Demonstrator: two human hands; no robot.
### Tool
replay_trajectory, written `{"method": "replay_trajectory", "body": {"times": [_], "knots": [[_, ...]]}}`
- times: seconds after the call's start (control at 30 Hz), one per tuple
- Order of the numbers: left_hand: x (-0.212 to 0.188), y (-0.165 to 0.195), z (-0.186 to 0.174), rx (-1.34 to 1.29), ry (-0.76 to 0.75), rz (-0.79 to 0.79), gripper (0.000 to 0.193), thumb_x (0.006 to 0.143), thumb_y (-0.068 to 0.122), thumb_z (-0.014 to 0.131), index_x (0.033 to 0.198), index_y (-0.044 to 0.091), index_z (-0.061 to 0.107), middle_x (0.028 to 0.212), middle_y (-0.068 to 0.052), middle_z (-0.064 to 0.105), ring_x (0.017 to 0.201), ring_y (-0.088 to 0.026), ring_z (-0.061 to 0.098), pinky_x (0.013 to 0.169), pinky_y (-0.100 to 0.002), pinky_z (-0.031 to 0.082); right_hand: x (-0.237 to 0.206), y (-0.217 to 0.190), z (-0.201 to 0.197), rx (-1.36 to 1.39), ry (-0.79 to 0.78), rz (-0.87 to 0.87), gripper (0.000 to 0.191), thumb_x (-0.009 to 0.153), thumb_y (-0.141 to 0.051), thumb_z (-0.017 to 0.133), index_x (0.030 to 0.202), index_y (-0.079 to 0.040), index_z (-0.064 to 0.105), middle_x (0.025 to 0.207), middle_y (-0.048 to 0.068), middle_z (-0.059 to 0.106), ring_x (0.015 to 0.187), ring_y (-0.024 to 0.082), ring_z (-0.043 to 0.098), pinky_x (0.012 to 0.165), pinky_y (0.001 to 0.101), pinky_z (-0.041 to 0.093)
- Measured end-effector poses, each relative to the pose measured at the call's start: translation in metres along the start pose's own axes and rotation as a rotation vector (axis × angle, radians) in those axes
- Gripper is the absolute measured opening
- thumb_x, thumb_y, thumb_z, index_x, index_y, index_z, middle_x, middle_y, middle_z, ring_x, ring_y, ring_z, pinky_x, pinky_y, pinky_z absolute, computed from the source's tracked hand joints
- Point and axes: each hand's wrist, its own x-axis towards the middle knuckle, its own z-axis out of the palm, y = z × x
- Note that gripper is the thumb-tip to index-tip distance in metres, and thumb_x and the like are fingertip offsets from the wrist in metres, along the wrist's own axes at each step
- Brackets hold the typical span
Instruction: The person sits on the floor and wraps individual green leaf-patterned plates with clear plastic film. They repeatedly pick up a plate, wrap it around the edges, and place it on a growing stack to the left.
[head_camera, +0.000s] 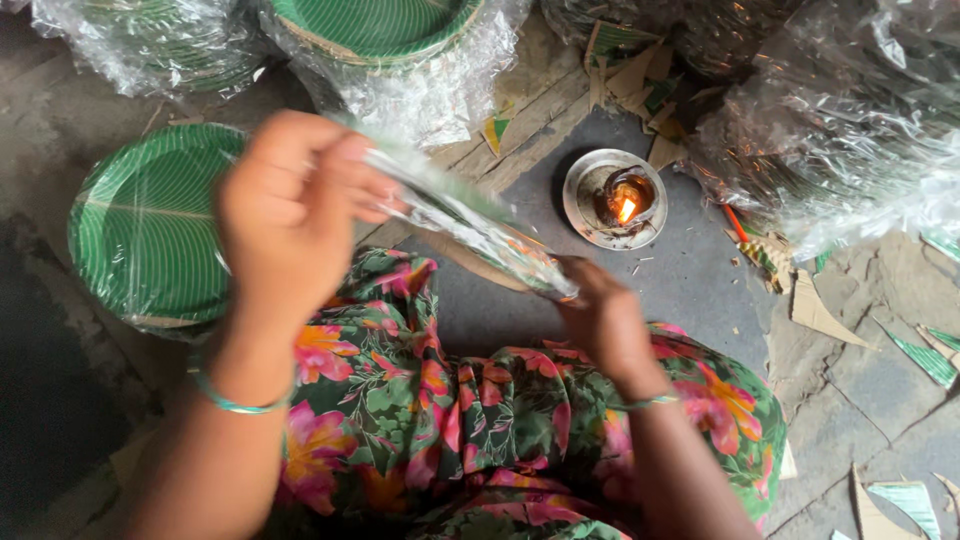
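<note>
Over the floral lap, left hand (290, 215) and right hand (605, 320) both pinch a plastic-wrapped plate stack (470, 225), held tilted between them. Sealing step, I'd judge; next calls for steadying the wrap's edge near the lit oil lamp (617, 198).

Probably home workshop floor: bagged stacks of green leaf-print plates (150, 230), card offcuts (820, 312), small oil lamp (616, 198).
</note>
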Motion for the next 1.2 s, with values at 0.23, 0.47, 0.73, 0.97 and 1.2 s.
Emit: {"method": "replay_trajectory", "body": {"times": [0.23,0.47,0.73,0.97,1.2], "knots": [[0.042,-0.033,-0.020,-0.016,-0.037,-0.242,0.017,0.110,0.012,0.058,0.109,-0.005,0.062,0.083,-0.014,0.071,0.070,-0.019,0.074,0.059,-0.031,0.061,0.038,0.028,-0.063,0.277,0.101,0.259,0.007,0.095,0.001,0.071,0.102,-0.001,0.073,0.091,0.007,0.078,0.076,0.010,0.075,0.063,0.0239,0.058],[0.055,-0.119,-0.036,0.056,-0.096,-0.404,0.017,0.105,0.013,0.058,0.106,-0.002,0.066,0.081,-0.011,0.073,0.065,-0.016,0.073,0.055,-0.028,0.059,0.071,0.082,-0.042,0.523,0.238,0.130,0.015,0.090,0.003,0.084,0.092,-0.001,0.069,0.088,0.002,0.072,0.077,0.003,0.063,0.070,0.0203,0.053],[-0.045,-0.204,-0.041,0.806,-0.771,-0.896,0.030,0.093,0.037,0.065,0.099,0.009,0.075,0.083,-0.010,0.077,0.075,-0.025,0.073,0.070,-0.042,0.056,0.007,0.120,0.005,0.286,-0.568,0.584,0.015,0.083,-0.015,0.076,0.092,-0.005,0.083,0.077,0.003,0.078,0.063,0.011,0.067,0.057,0.0297,0.057],[-0.064,-0.288,0.001,1.004,-0.417,-0.695,0.092,0.083,0.069,0.073,0.129,-0.009,0.055,0.127,-0.034,0.061,0.113,-0.045,0.063,0.095,-0.049,0.052,0.021,0.146,0.099,-0.034,-0.155,0.428,0.076,0.081,-0.043,0.087,0.133,0.002,0.055,0.125,0.026,0.064,0.115,0.038,0.063,0.097,0.0463,0.052],[-0.076,-0.305,0.047,0.709,-0.020,-0.965,0.111,0.053,0.066,0.095,0.122,-0.014,0.058,0.116,-0.027,0.065,0.098,-0.035,0.062,0.086,-0.043,0.051,0.038,0.111,0.149,0.393,0.012,1.032,0.090,0.067,-0.033,0.092,0.136,0.004,0.047,0.110,0.018,0.062,0.089,0.031,0.058,0.070,0.0457,0.050]]}}
